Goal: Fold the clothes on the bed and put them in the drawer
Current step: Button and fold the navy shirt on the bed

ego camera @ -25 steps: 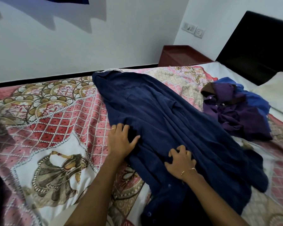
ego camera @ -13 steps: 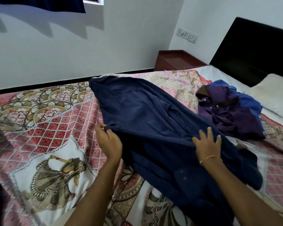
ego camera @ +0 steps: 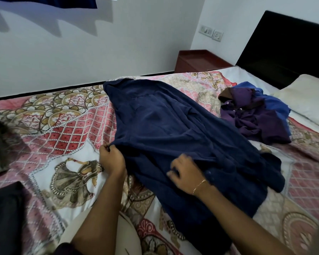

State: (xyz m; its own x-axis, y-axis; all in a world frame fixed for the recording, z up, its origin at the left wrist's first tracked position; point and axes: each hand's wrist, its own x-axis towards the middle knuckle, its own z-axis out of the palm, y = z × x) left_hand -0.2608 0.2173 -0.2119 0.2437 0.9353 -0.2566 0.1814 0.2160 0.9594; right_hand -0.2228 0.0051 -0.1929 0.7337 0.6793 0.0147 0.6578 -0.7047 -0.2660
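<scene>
Navy garment [ego camera: 164,126] first: I see it spread on the bed [ego camera: 63,126], its long axis running from the far edge near the wall down toward me and a little to my right, so the near end lies under both hands and the far end is well out of reach. My left hand [ego camera: 111,159] pinches the garment's left edge, fingers curled round the cloth. My right hand [ego camera: 187,174] sits on the cloth further in, near the middle of its width, fingers curled into the fabric; it is blurred, so how firm that grip is I cannot tell. The hands are apart, left at the edge, right inside it. I judge the coming fold turns on that line: the left edge should come across toward the right, along the long axis. A heap of purple and blue clothes [ego camera: 256,115] waits near the pillow [ego camera: 306,96], unfolded.
</scene>
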